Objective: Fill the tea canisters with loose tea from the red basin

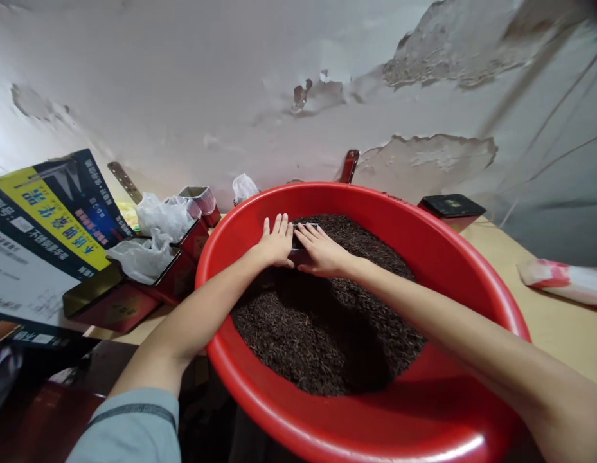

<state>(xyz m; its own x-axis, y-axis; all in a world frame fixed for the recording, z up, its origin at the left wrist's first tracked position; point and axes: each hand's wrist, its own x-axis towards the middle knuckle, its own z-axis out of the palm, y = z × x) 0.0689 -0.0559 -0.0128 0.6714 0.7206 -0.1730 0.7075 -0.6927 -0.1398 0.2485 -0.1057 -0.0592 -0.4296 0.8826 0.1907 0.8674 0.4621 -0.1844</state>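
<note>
A large red plastic tub (464, 411) holds dark, dry shreds that look like loose tea leaves (298, 334). Over the far part of this heap, my left hand (276, 243) and my right hand (322, 249) lie side by side, flat with fingers stretched out and pointing away from me. Between and under them shows a small dark metal piece (301, 256), perhaps a box or tin; my hands cover most of it, so its shape is unclear. Both hands seem to rest on it, with no fingers wrapped round it.
Left of the tub stand red tins (122, 305) with white plastic bags (166, 215) in them, beside a printed carton (47, 238). A dark-lidded box (451, 206) sits behind the tub at right. A red-and-white packet (563, 280) lies on the tabletop (558, 328). Behind is a peeling wall (206, 96).
</note>
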